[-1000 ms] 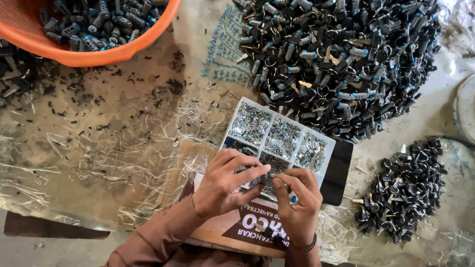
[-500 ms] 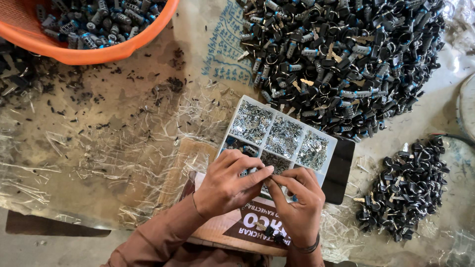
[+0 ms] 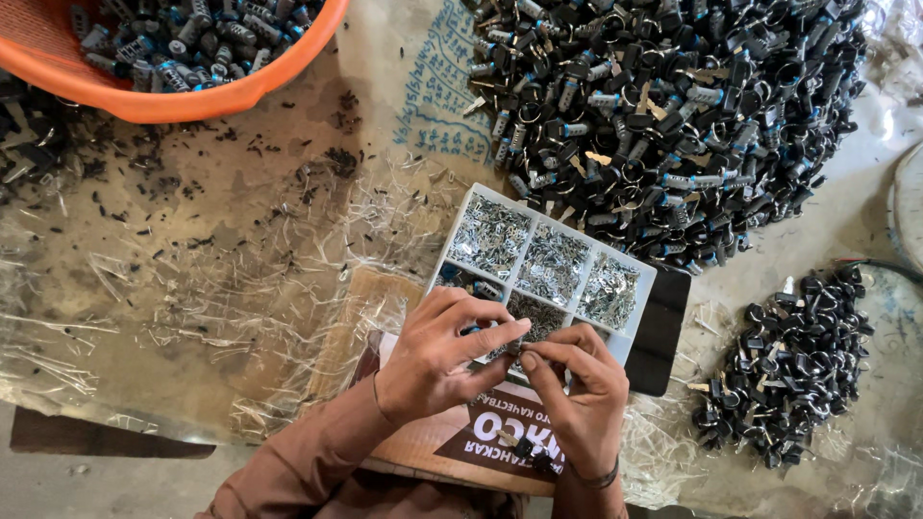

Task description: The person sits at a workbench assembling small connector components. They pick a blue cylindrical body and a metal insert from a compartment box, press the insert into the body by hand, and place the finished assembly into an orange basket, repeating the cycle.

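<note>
My left hand [image 3: 437,351] and my right hand [image 3: 577,389] meet over the near edge of a white compartment tray [image 3: 642,279] filled with small shiny metal parts. The left hand's fingers pinch a small dark part with a blue bit. The right hand's fingertips press a tiny piece against it at the point where both hands touch. Both hands rest above a brown cardboard box [image 3: 423,452] with a dark printed label.
A big heap of black and blue parts [image 3: 663,106] lies at the far right, a smaller black pile [image 3: 793,360] at the right. An orange basin [image 3: 192,91] with similar parts sits far left. Crinkled clear plastic sheet [image 3: 192,317] covers the work surface.
The hands have stayed over the tray's near edge; the fingers shifted slightly as they work the small part together. Nothing else moved.
</note>
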Available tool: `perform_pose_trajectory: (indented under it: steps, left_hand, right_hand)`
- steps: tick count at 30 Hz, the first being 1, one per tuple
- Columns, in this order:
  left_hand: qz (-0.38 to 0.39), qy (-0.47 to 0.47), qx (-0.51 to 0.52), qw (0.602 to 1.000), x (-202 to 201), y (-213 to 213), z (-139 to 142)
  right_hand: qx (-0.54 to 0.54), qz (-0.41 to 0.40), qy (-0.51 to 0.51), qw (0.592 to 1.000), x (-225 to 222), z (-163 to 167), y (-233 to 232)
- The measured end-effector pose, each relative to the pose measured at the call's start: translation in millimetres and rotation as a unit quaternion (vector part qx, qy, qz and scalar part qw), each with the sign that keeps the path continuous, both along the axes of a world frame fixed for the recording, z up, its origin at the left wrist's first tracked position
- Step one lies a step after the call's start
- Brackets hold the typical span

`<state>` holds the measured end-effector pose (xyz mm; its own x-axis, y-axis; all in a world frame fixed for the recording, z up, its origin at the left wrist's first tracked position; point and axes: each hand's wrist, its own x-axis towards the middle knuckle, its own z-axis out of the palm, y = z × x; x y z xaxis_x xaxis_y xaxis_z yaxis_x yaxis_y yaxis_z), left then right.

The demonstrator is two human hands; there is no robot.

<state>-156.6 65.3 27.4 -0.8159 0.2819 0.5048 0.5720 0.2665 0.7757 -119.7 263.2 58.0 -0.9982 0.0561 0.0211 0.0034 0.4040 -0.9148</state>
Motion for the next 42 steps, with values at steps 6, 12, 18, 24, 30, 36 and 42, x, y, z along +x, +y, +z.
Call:
perform_pose_trajectory:
  steps: [6, 12, 18, 24, 30, 36, 42]
  left_hand:
    - [0.004, 0.03, -0.018, 0.999, 0.6, 0.9, -4.6]
    - [-0.006, 0.024, -0.001, 1.0, 1.1, 1.6, -1.7]
    - [-0.015, -0.002, 0.026, 1.0, 1.4, 2.5, 3.6]
    - [-0.022, -0.021, 0.07, 0.997, 6.0, 9.2, 5.9]
    - [0.017, -0.044, 0.046, 0.998, 13.6, 11.4, 2.4]
    - [0.029, 0.014, 0.052, 0.998, 15.7, 18.5, -21.7]
    - [0.051, 0.024, 0.035, 0.998, 20.2, 19.0, -30.1]
  right_hand:
    - [0.007, -0.024, 0.007, 1.0, 5.7, -15.6, 3.4]
    - [-0.311, 0.033, -0.099, 0.945, -4.6, -37.3, 24.7]
    - [-0.192, 0.031, -0.015, 0.981, 2.6, -25.8, 22.8]
    - [-0.525, -0.026, -0.142, 0.839, 24.7, -20.0, 51.3]
    - [0.383, -0.239, 0.065, 0.89, 61.5, -19.8, 129.2]
    - [0.551, -0.295, -0.049, 0.779, 75.7, -21.6, 195.3]
    - [0.535, -0.242, -0.041, 0.808, 78.9, -31.4, 213.2]
